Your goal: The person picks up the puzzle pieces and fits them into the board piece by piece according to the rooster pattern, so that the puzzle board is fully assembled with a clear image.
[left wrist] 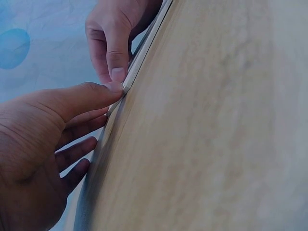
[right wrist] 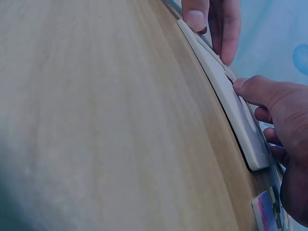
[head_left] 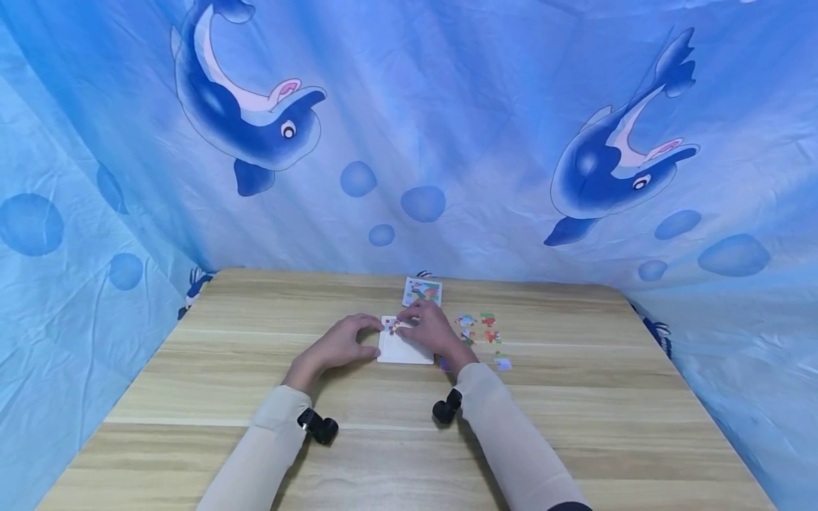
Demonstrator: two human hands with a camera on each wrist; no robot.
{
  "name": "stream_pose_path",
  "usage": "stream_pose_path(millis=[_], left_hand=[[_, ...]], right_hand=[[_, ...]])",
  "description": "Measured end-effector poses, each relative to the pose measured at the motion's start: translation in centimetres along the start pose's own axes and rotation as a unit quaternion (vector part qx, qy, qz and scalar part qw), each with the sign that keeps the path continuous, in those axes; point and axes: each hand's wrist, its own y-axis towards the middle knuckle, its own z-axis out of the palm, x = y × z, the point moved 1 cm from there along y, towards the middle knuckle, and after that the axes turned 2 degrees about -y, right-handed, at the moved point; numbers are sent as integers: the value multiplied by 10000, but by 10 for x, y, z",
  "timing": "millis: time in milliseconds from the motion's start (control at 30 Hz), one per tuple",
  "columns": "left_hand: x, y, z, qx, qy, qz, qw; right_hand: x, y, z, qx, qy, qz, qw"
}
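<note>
A white puzzle board point(head_left: 409, 352) lies on the table, with small colourful joined pieces point(head_left: 388, 324) in its far left corner. My left hand point(head_left: 341, 342) touches the board's left side with thumb and fingers spread apart; in the left wrist view its thumb point(left wrist: 98, 96) rests at the edge. My right hand point(head_left: 434, 331) reaches over the board from the right and pinches a small puzzle piece point(head_left: 395, 327) beside the corner pieces. The right wrist view shows the right thumb point(right wrist: 250, 89) low over the board point(right wrist: 226, 98), where the fingers partly hide the piece.
Several loose puzzle pieces point(head_left: 490, 336) lie to the right of the board, some partly behind the right wrist. A picture card point(head_left: 423, 289) lies beyond the board. A blue dolphin-print curtain point(head_left: 447, 128) hangs behind the wooden table point(head_left: 358, 461).
</note>
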Motion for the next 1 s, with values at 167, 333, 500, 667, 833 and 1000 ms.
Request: stream_pose_path(millis=[167,333,500,667,833,1000], left_hand=[[0,0,0,38,-65,-54,10000],[-1,0,0,17,-44,12,10000],[0,-1,0,24,-48,-6,10000],[0,-1,1,18,-46,-39,10000],[-2,-1,2,-8,-28,27,10000],[-2,-1,2,-20,-31,-22,10000]], right_hand=[[1,0,-1,62,-86,27,9999],[1,0,-2,74,-121,17,9999],[-1,-2,-5,132,-100,79,9998],[-6,-11,-19,178,35,118,9998],[-20,-27,-41,305,410,374,9980],[-37,-41,-68,240,588,523,9966]])
